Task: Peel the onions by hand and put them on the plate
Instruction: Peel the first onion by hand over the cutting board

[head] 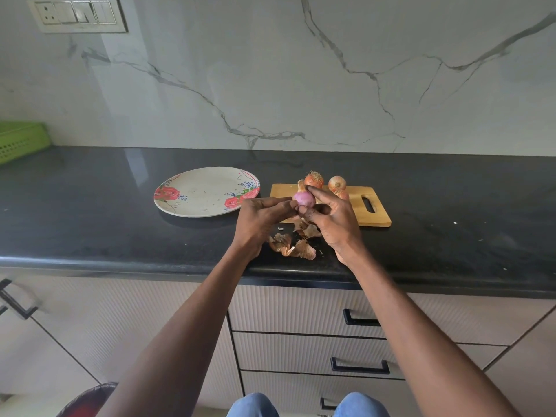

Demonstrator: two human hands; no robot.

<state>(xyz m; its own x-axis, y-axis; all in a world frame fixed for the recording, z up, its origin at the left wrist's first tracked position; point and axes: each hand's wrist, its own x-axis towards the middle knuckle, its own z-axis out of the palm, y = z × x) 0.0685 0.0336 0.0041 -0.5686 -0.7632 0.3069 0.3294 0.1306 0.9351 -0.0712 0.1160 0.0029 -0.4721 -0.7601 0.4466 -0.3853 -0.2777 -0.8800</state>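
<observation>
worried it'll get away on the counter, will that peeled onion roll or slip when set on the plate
The peeled onion looks round and smooth, so it will probably roll. The plate looks shallow, so its rim may barely stop it. Its bare skin seems glossy, likely a bit slippery.

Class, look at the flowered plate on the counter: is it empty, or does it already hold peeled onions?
Empty. The plate shows only its bare patterned face; the one peeled onion is between both hands.
</observation>
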